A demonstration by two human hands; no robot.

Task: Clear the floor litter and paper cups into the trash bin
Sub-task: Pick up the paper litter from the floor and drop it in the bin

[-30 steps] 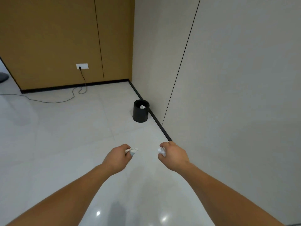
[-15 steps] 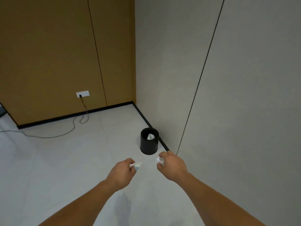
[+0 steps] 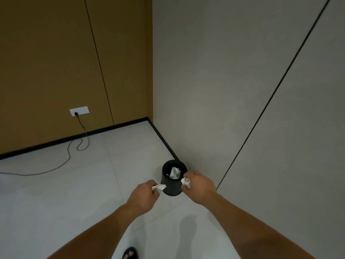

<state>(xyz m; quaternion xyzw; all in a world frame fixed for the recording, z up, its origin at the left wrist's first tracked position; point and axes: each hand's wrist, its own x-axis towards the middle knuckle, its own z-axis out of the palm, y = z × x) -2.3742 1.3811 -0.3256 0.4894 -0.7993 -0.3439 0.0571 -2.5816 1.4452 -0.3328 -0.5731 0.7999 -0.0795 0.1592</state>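
A small black trash bin (image 3: 171, 189) stands on the floor against the grey wall, with crumpled paper (image 3: 175, 173) inside it. My left hand (image 3: 143, 197) grips a flattened white paper piece (image 3: 159, 187) just left of the bin. A crumpled white paper wad (image 3: 185, 182) is pinched in my right hand (image 3: 198, 186), which hovers at the bin's right rim. Both arms reach forward from the bottom of the view.
The grey wall (image 3: 242, 90) runs close on the right. A brown panelled wall (image 3: 56, 71) with a white socket (image 3: 79, 110) is behind, and a black cable (image 3: 69, 157) trails over the pale tiled floor. My foot (image 3: 130, 254) shows at the bottom edge.
The bin has come much closer and lower in view. Both hands, still holding their paper, now flank the bin instead of being well short of it.
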